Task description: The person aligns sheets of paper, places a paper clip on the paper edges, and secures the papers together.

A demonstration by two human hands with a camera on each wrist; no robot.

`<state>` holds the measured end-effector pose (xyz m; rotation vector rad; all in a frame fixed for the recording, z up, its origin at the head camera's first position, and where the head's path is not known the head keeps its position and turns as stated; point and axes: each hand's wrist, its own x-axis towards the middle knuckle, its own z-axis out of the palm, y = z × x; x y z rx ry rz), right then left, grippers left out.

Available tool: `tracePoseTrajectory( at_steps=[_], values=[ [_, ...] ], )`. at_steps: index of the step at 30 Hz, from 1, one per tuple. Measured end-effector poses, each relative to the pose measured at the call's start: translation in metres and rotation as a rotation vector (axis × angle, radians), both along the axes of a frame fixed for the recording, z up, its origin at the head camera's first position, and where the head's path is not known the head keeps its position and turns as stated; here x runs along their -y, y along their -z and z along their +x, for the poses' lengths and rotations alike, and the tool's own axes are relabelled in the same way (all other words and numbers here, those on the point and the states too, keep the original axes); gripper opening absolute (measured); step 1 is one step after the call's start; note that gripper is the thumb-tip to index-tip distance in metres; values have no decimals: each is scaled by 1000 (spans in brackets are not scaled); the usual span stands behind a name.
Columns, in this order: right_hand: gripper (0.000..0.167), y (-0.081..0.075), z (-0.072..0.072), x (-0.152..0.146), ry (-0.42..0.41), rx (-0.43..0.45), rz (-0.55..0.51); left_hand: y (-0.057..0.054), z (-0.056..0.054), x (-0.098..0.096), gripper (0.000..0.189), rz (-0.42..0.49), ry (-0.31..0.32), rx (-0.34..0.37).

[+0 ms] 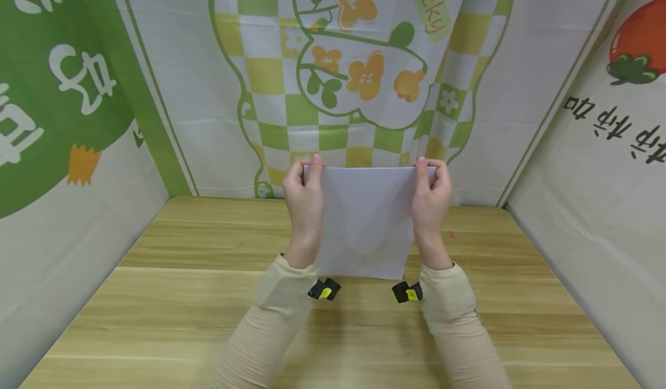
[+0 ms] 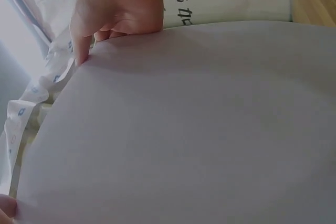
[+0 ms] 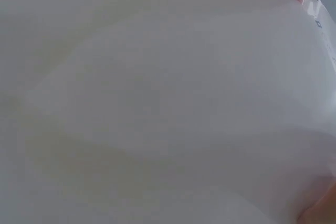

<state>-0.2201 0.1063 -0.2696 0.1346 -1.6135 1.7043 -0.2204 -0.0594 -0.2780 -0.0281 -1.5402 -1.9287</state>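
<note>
White fabric curtain with green and yellow checks and orange flowers (image 1: 359,59) hangs behind the far edge of the rectangular wood-grain table (image 1: 198,325). Plain white rectangular paper sheet (image 1: 364,227): raised over the table, between the hands, top edge taut; contact of lower edge with tabletop cannot be told. Left hand (image 1: 306,204) pinches its upper left corner; right hand (image 1: 433,207) pinches the upper right, both thumbs uppermost. Small red outlined mark (image 1: 451,234) on tabletop, right of right hand.
</note>
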Motion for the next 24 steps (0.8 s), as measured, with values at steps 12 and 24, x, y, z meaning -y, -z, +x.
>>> tracePoseTrajectory(
  at_steps=[12,24],
  values=[
    [15,3,-1,0,32,18,17,5,-4,2,28,-11,17,47],
    [9,4,-1,-2,26,0,37,5,-2,1,28,-74,-25,27]
  ],
)
